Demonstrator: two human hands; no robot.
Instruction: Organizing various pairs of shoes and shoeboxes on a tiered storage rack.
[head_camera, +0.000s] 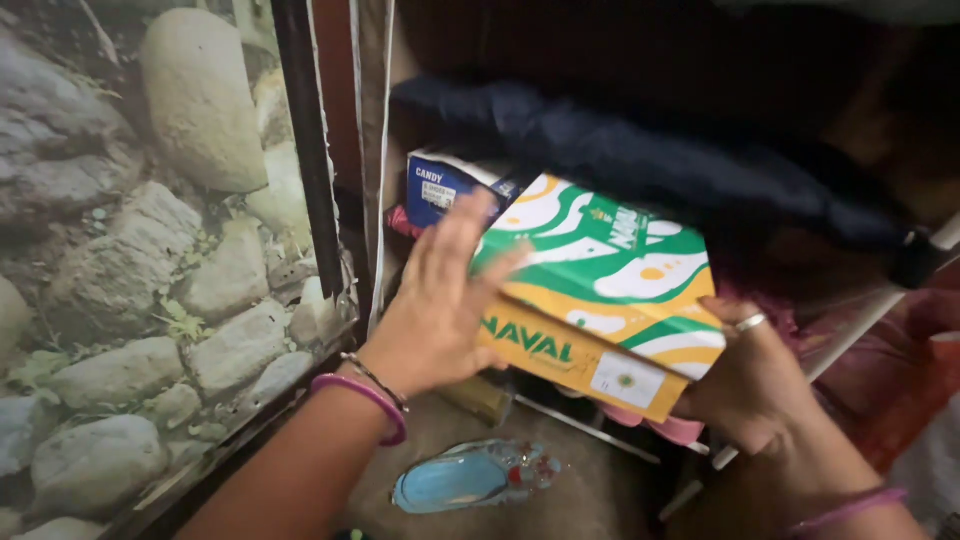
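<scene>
A green, white and orange cardboard box (610, 275) lies tilted on a low shelf of a fabric wardrobe. My left hand (435, 300) presses flat against its left end and top, fingers spread. At the box's lower right corner my right hand (755, 375), wearing a ring, grips from underneath. Both wrists carry pink bangles. Behind the box sits a blue and white box (440, 185), partly hidden by my left hand.
A dark navy cloth (650, 150) hangs over the shelf above the boxes. A stone-pattern wardrobe panel (150, 250) fills the left. On the floor below lies a light blue slipper (465, 478). A white shelf rod (860, 320) runs along the right.
</scene>
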